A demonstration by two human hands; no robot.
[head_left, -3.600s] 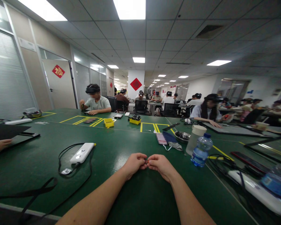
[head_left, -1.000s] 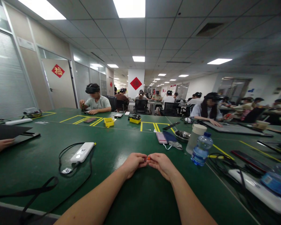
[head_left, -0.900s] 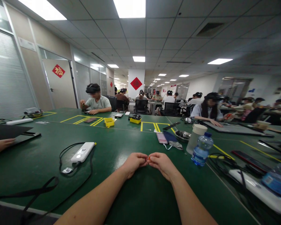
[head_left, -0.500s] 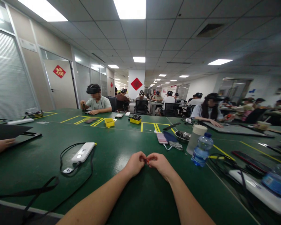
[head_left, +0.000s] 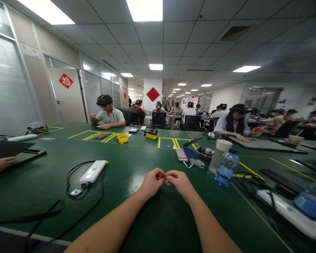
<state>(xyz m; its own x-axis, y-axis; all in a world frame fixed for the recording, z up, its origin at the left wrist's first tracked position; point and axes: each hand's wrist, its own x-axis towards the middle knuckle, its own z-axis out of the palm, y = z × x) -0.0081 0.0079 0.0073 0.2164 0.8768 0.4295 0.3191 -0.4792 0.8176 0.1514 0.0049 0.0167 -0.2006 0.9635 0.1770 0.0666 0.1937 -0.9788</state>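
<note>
My left hand (head_left: 153, 182) and my right hand (head_left: 179, 183) meet fingertip to fingertip above the green table (head_left: 126, 211). Both are closed in a pinch, thumbs against curled fingers. A tiny reddish thing (head_left: 165, 178) shows between the fingertips, mostly covered by them and too small to name. Both forearms reach in from the bottom edge of the head view. Nearest to my right hand stand a blue-capped water bottle (head_left: 226, 168) and a pale tumbler (head_left: 219, 156).
Left lies a white power bank (head_left: 93, 172) with a black cable. Beyond my hands are a metal bowl (head_left: 205, 151), a grey cloth (head_left: 197, 163) and a yellow tray (head_left: 122, 138). A co-worker's hand (head_left: 2, 165) is at far left; other people sit across the table.
The fingers have shifted slightly around the small reddish thing, and less of it shows now. Both hands stay together in nearly the same place.
</note>
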